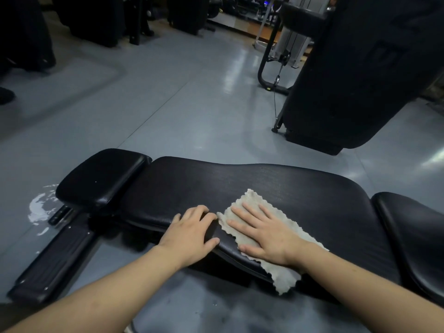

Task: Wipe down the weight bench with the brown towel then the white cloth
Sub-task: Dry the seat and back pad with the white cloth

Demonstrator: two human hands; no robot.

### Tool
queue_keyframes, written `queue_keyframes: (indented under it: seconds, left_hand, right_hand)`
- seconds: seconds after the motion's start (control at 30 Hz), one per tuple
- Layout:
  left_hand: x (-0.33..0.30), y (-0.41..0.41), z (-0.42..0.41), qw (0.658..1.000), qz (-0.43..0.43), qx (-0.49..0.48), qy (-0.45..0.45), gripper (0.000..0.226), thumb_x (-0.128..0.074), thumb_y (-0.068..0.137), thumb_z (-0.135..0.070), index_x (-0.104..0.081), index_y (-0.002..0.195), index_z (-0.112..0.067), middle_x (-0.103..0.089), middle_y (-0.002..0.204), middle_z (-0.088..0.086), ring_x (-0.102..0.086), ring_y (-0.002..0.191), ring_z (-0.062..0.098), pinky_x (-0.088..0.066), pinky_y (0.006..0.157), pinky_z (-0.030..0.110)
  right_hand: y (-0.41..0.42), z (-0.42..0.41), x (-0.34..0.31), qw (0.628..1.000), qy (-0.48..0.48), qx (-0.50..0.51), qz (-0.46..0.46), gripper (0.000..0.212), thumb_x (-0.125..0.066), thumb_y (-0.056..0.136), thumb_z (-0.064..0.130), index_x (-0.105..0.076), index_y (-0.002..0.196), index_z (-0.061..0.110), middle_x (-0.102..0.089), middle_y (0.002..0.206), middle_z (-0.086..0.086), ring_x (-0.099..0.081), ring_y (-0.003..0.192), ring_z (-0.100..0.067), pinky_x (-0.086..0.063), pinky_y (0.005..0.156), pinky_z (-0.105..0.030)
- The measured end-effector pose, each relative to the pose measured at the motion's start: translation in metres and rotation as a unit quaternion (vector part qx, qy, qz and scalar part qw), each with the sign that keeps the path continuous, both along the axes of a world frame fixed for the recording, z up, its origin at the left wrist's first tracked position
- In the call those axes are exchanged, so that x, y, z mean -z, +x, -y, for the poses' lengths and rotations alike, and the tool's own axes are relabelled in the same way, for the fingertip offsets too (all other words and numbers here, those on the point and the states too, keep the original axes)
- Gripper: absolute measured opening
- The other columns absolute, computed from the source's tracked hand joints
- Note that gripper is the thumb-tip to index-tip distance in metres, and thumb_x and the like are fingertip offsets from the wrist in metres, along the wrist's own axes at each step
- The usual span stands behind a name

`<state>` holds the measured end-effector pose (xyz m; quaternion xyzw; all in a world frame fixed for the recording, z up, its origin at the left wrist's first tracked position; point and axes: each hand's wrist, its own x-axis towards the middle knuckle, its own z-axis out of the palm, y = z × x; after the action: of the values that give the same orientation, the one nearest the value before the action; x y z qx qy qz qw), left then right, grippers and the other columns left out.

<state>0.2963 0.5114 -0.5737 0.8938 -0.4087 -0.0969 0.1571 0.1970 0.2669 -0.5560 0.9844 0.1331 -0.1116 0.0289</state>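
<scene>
Head view: a black padded vinyl weight bench [240, 186] runs across the lower frame, made of a small squarish pad at the left, a long textured middle pad, and a rounded pad at the right edge. Its surface is dark and slightly glossy. A thin brownish-grey towel with ragged, wavy edges [249, 200] lies flat on the near half of the middle pad, one corner pointing away from the person and the opposite end drooping over the bench's near edge. The right hand [262, 233] presses flat on the towel, fingers straight and spread wide, palm down. The left hand [192, 233] rests just beside the towel's left edge, fingers curved over the near rim of the pad with the thumb underneath the side, gripping the bench edge. Both bare forearms reach in from the bottom. The grey glossy gym floor [168, 116] shows a wet splash [39, 207] by the left pad; a large black exercise machine [360, 68] stands at upper right.
</scene>
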Motion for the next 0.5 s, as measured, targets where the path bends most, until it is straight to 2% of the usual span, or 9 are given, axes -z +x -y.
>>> queue_keyframes:
  seconds: [0.13,0.3,0.5]
  left_hand:
    - [0.004,0.012,-0.013,1.000,-0.004,-0.022,0.011,0.059,-0.045,0.095,-0.061,-0.033,0.147,-0.036,-0.027,0.149,-0.010,-0.028,0.140,0.014,-0.031,0.113,0.044]
    - [0.004,0.023,-0.020,0.998,-0.018,-0.059,-0.004,0.061,-0.047,0.095,-0.059,-0.035,0.147,-0.029,-0.029,0.147,-0.008,-0.032,0.138,0.016,-0.036,0.109,0.038]
    - [0.008,0.028,-0.025,0.998,-0.012,-0.062,-0.009,0.060,-0.046,0.097,-0.057,-0.034,0.149,-0.028,-0.029,0.148,-0.009,-0.033,0.136,0.015,-0.036,0.109,0.035]
  right_hand:
    - [0.015,0.000,0.001,0.999,-0.014,0.027,-0.007,0.072,-0.015,0.095,0.075,0.000,0.158,0.046,0.016,0.167,0.014,0.022,0.152,-0.014,0.007,0.123,-0.049]
    - [0.051,0.002,-0.002,0.995,-0.024,0.098,0.006,0.088,0.011,0.080,0.084,0.000,0.158,0.046,0.012,0.167,0.013,0.015,0.154,-0.017,0.007,0.123,-0.047]
    - [0.105,0.017,0.006,0.976,-0.024,0.215,0.017,0.086,0.002,0.081,0.078,-0.004,0.159,0.043,0.006,0.169,0.008,0.010,0.155,-0.019,0.001,0.123,-0.050]
